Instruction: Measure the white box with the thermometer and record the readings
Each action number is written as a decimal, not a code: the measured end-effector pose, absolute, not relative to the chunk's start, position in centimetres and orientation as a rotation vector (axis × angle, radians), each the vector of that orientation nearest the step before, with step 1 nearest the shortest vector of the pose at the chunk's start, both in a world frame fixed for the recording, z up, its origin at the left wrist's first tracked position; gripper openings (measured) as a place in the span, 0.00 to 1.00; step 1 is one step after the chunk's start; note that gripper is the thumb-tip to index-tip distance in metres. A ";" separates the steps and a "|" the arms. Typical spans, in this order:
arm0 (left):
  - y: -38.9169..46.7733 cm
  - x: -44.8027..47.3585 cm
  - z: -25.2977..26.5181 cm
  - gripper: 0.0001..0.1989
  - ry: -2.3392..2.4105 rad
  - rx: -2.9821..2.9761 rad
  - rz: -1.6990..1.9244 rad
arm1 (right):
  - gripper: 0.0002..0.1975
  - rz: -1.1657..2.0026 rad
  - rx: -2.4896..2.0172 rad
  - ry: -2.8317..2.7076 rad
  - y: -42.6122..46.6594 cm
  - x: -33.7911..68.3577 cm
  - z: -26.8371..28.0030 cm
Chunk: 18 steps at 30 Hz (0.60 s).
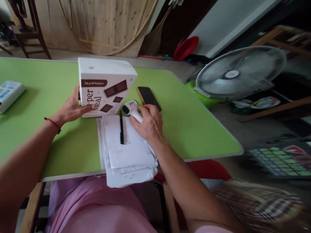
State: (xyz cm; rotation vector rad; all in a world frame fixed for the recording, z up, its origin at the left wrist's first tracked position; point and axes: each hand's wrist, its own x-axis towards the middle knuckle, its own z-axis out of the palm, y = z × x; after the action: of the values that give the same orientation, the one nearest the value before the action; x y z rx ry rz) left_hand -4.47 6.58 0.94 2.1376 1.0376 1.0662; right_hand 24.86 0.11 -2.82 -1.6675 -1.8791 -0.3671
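Note:
A white NutriMotion box (pixel 104 77) with brown bar pictures stands on the green table, its lower end near the papers. My left hand (pixel 74 105) grips its left side, thumb across the front and the other fingers hidden behind it. In my right hand (pixel 150 123) is a white and blue infrared thermometer (pixel 133 110), held by its handle with the head towards the box. Below the two lies a stack of papers (pixel 131 145), with a black pen (pixel 121 129) on top. A dark phone (pixel 148 98) rests just beyond my right hand.
The green table (pixel 194 129) ends in a pale edge at the right. A white device (pixel 11 94) lies at the far left. Right of the table stand a fan (pixel 240 72) and a red basin (pixel 186 48). A wooden chair (pixel 30 30) is at the back left.

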 end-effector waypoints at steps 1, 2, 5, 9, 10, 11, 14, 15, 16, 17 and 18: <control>6.5 -4.4 1.0 0.37 1.050 2.155 1.047 | 0.12 -0.426 -1.550 -1.914 -0.1 24.7 -2.7; 6.5 -4.3 1.0 0.36 1.056 2.174 1.039 | 0.10 -0.448 -1.426 -1.971 -0.3 24.5 -2.5; 6.3 -4.1 1.2 0.34 1.053 2.207 1.067 | 0.13 -0.354 -1.162 -2.207 -0.6 23.8 -2.5; 6.2 -4.0 1.3 0.31 1.110 2.250 1.002 | 0.20 -0.238 -1.150 -2.427 -0.2 23.5 -2.7; 6.1 -3.9 1.4 0.31 1.124 2.271 0.963 | 0.20 -0.221 -1.140 -2.470 -0.1 23.6 -2.5; 6.0 -3.9 1.5 0.31 1.139 2.292 0.921 | 0.20 -0.206 -1.122 -2.509 0.1 23.7 -2.3; 5.2 -3.6 2.4 0.39 1.286 2.308 0.982 | 0.19 -0.150 -1.093 -2.589 0.6 24.1 -1.5; 4.7 -3.4 2.9 0.42 1.374 2.292 1.101 | 0.18 -0.125 -1.089 -2.592 0.7 24.3 -1.3; 4.1 -3.2 3.5 0.44 1.456 2.270 1.240 | 0.16 -0.098 -1.080 -2.576 0.7 24.4 -1.1; 3.3 -2.9 4.1 0.44 1.526 2.257 1.388 | 0.14 -0.068 -1.066 -2.535 0.6 24.5 -1.0; 2.4 -2.5 4.8 0.42 1.558 2.273 1.502 | 0.11 -0.042 -1.048 -2.458 0.4 24.6 -0.9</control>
State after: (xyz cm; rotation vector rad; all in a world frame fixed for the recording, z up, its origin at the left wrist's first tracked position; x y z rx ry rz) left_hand -2.53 2.45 4.77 2.2728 1.5583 1.5018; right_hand 24.59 0.41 -0.90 -1.0476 -2.4581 -0.0424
